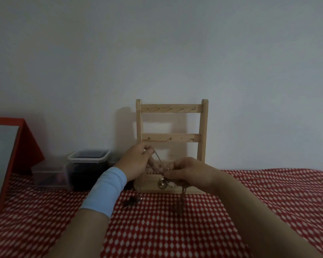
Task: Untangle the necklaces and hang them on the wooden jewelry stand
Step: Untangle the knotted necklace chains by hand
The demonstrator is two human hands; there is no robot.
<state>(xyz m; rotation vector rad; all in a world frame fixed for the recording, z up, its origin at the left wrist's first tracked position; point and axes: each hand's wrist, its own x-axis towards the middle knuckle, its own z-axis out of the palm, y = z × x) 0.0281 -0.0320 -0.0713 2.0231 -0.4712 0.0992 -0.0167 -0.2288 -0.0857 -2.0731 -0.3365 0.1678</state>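
Note:
A wooden jewelry stand (pixel 171 108) with two hook rails stands upright against the wall, its hooks bare. In front of its base, both my hands hold tangled necklaces (pixel 159 161). My left hand (pixel 136 161), with a light blue wristband, pinches a chain end up near the lower rail. My right hand (pixel 190 171) pinches the knot lower down, and chains with small pendants (pixel 161 183) hang from it to the cloth. A dark pendant (pixel 131 201) lies on the cloth below my left wrist.
The surface is a red cloth with white dots (pixel 175 229). At the left stand a red-framed mirror (pixel 6 161) and clear plastic boxes (pixel 88 164) with dark contents. A plain wall rises behind.

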